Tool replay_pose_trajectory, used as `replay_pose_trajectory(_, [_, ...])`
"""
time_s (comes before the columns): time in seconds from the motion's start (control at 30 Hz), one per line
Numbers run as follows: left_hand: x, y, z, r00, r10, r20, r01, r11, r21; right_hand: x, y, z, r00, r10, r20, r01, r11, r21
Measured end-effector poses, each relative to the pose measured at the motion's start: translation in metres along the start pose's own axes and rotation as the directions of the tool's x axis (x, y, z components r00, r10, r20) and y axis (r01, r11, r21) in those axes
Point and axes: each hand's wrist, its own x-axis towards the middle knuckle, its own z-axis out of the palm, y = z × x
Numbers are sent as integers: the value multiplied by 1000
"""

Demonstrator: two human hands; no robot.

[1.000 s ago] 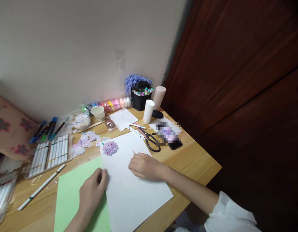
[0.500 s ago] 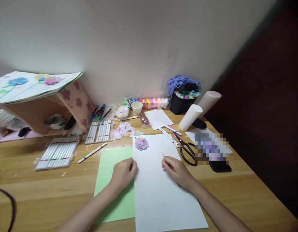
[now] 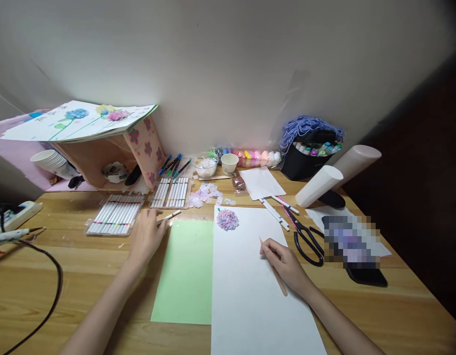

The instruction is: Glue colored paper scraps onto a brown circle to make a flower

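Note:
My left hand (image 3: 148, 232) is closed on a white marker (image 3: 172, 215), its fingers and thumb at the near end of the barrel. It is beside the marker case (image 3: 115, 215), just left of a light green sheet (image 3: 183, 276). My right hand (image 3: 282, 259) grips a thin wooden stick (image 3: 280, 282) over the long white paper (image 3: 246, 301). The stick's narrow tip shows beyond the fingers and its rounded end below the palm. Near the top left of that paper is a round pink-purple flower (image 3: 228, 220) made of small bits.
Black-handled scissors (image 3: 305, 244), loose markers and a phone (image 3: 366, 274) lie to the right. White rolls (image 3: 319, 186) and a black pen bag (image 3: 305, 160) stand behind. Paper scraps (image 3: 206, 194), a bowl (image 3: 206, 170) and a paper cup (image 3: 230, 162) sit at the back. A cable (image 3: 59, 276) curves at left.
My left hand has moved left and away from the papers, onto the marker. My right hand stays over the white paper, with more of the stick showing. The view has shifted left.

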Motion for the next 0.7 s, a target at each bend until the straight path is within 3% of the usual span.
replay_pose_trajectory(0.17, [-15, -41, 14, 993, 55, 104, -48, 996, -70, 3, -2, 8, 1000, 13, 20, -13, 999, 38])
replay_pose_trajectory(0.27, [-15, -51, 19, 991, 92, 100, -77, 986, -146, 7, 3, 0, 998, 8, -65, -3, 996, 87])
replay_pose_trajectory(0.4, [-16, -46, 15, 997, 30, 77, -3, 946, -325, 16, 8, -27, 961, -24, -274, 18, 999, -26])
replay_pose_trajectory(0.5, [-22, -17, 6, 995, 2, 98, 50, 845, -532, 21, 2, -37, 917, -33, -398, -6, 995, -95])
replay_pose_trajectory(0.57, [-29, 16, 1, 994, 69, 81, -1, 769, -640, 21, -9, -29, 947, 0, -323, 3, 1000, 11])
replay_pose_trajectory(0.6, [-33, 34, 0, 984, 168, 62, -85, 740, -667, 21, -16, -20, 979, 4, -203, 18, 994, 108])
replay_pose_trajectory(0.63, [-36, 53, 0, 955, 296, 28, -200, 709, -677, 19, -23, -8, 1000, -10, -23, 15, 974, 228])
replay_pose_trajectory(0.67, [-39, 72, 0, 902, 431, -11, -326, 663, -674, 17, -30, 4, 988, -45, 150, -10, 937, 350])
replay_pose_trajectory(0.7, [-41, 89, 2, 824, 565, -46, -445, 595, -669, 15, -37, 16, 964, -95, 248, -28, 893, 450])
